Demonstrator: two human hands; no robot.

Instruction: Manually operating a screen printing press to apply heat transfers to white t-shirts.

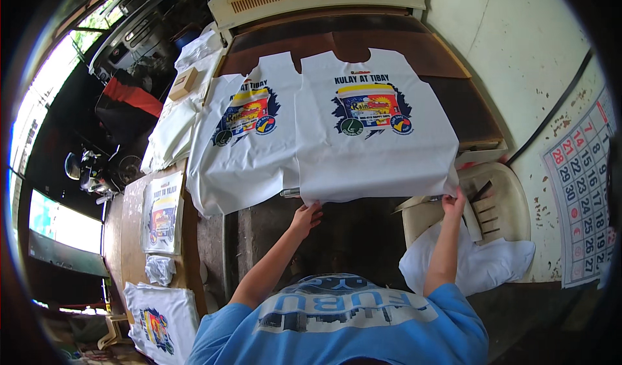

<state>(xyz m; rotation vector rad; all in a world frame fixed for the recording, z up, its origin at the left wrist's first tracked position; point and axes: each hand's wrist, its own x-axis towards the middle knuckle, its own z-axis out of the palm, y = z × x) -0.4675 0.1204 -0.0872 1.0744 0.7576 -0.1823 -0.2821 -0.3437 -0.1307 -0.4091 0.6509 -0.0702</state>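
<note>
A white shirt panel (379, 154) with a colourful paint-bucket print lies over the front of the machine's dark brown belt, its neck cutout pointing away from me. My left hand (307, 220) pinches its lower left corner, and my right hand (455, 201) grips the lower right corner. Between my hands the hem is stretched nearly straight, hanging past the machine's front edge. To the left lies a second white panel (243, 170) with the same print, partly overlapped by the first and loosely wrinkled along its lower edge.
A beige plastic chair (515, 200) with white cloth (499, 264) on it stands at my right. On the left, a wooden table (123, 235) holds a printed sheet (163, 212) and a folded printed shirt (162, 319). A small cardboard box (183, 83) sits farther back. A wall calendar (583, 190) hangs right.
</note>
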